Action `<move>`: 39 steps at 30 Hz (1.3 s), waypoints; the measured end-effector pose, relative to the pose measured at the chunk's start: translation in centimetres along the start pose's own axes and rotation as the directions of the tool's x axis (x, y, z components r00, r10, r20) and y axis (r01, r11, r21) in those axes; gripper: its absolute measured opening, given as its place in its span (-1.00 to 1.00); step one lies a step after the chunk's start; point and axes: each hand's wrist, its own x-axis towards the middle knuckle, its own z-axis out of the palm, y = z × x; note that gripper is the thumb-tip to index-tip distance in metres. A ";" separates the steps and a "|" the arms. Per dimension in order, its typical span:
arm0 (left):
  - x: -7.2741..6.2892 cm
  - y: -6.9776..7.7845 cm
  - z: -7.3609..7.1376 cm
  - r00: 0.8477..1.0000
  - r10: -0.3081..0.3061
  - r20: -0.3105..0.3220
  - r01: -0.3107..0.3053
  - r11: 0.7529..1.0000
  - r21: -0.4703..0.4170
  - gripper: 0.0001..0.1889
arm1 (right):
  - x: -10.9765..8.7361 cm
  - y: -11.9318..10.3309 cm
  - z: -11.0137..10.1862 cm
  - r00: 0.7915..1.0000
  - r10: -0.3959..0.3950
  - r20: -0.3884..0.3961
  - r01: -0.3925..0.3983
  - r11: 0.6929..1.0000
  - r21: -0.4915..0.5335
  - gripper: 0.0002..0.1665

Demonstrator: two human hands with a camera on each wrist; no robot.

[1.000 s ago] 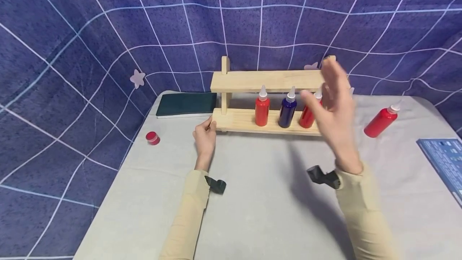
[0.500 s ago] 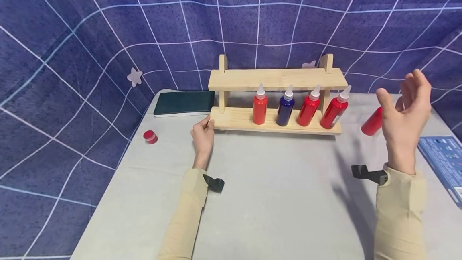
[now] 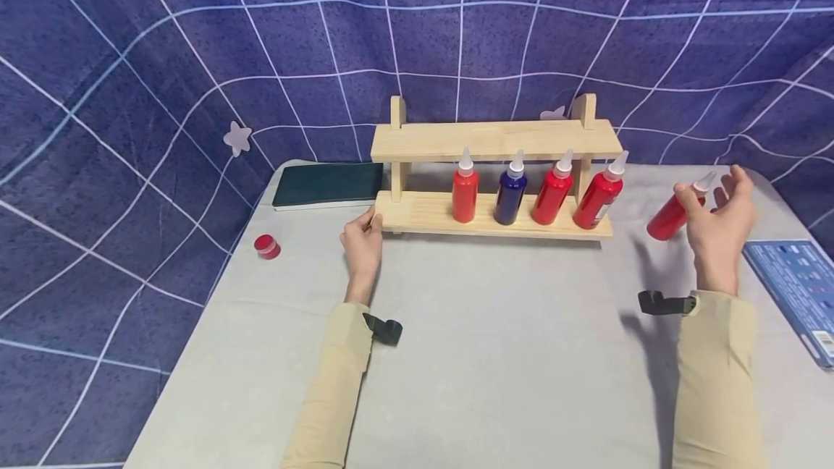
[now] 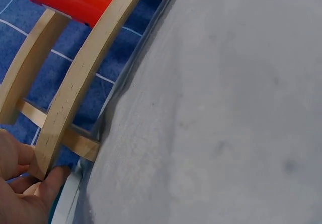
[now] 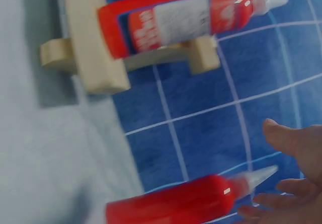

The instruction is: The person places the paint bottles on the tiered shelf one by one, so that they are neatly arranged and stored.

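A two-tier wooden rack [image 3: 498, 142] stands at the back of the table. On its lower board are a blue bottle [image 3: 510, 197] and several red bottles, one a red bottle [image 3: 465, 197] at the left, all with white pointed nozzles. My left hand [image 3: 363, 244] pinches the left end of that lower board between thumb and fingers; the left wrist view shows the fingertips at the wood [image 4: 45, 153]. My right hand [image 3: 719, 237] is beside a separate red bottle [image 3: 667, 219] right of the rack, thumb and fingers spread around its nozzle end, apart from it in the right wrist view.
A dark green book [image 3: 328, 184] lies left of the rack, with a small red-lidded jar [image 3: 267, 246] in front of it. A blue printed card [image 3: 795, 292] lies at the right table edge. A blue gridded curtain [image 3: 423, 35] hangs behind.
My right hand has moved right from in front of the rack, then lowered to the separate red bottle. My left hand has stayed on the rack's left end.
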 end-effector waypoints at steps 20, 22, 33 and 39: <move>0.0 0.0 -0.2 1.000 -0.022 0.002 0.022 1.000 -0.012 -0.69 | 2.0 6.1 1.4 0.998 0.066 0.012 -0.063 0.988 -0.142 -0.46; 0.0 -0.1 -0.2 1.000 -0.022 0.005 0.022 1.000 -0.010 -0.68 | 2.0 6.3 1.4 0.998 0.062 0.011 -0.060 0.991 -0.118 -0.52; 0.0 -0.2 -0.1 1.000 -0.029 0.009 0.029 0.999 -0.015 -0.68 | 0.9 3.2 0.8 0.998 -0.006 -0.057 0.007 1.000 0.025 -0.59; 0.1 -0.3 -0.1 1.000 -0.030 0.009 0.030 0.999 -0.012 -0.68 | -0.6 -0.8 0.5 0.990 -0.079 -0.121 0.104 0.971 0.217 -0.53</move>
